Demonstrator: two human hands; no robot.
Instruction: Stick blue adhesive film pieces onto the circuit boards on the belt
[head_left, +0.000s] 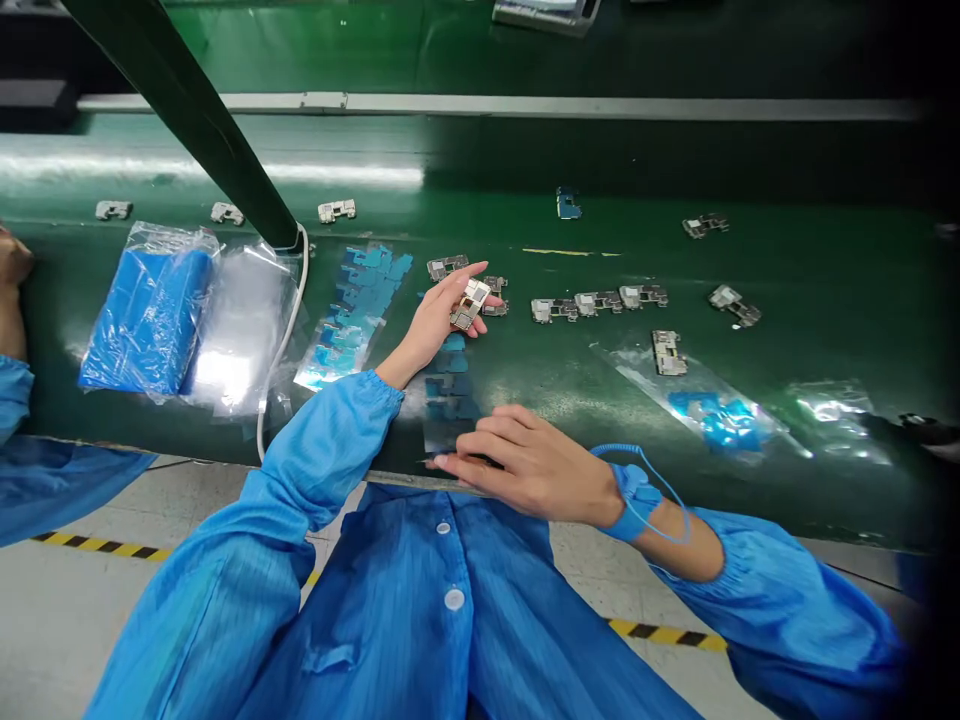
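Observation:
My left hand [439,315] reaches out over the green conveyor belt [525,230] and grips a small metal bracket part [469,303] between thumb and fingers. My right hand [525,460] rests near the belt's front edge, fingers together, pinching at the lower end of a clear liner sheet of blue stickers [450,395]. What its fingertips hold is too small to make out. A blue coiled wrist strap [634,490] circles my right wrist. Both arms wear blue smock sleeves.
Several metal bracket parts [592,302] lie in a row on the belt, others scattered farther back. A second sticker sheet [356,310], a plastic bag of blue material [150,310] and a dark slanted post [202,120] stand left. Another person's blue sleeve [15,400] shows at far left.

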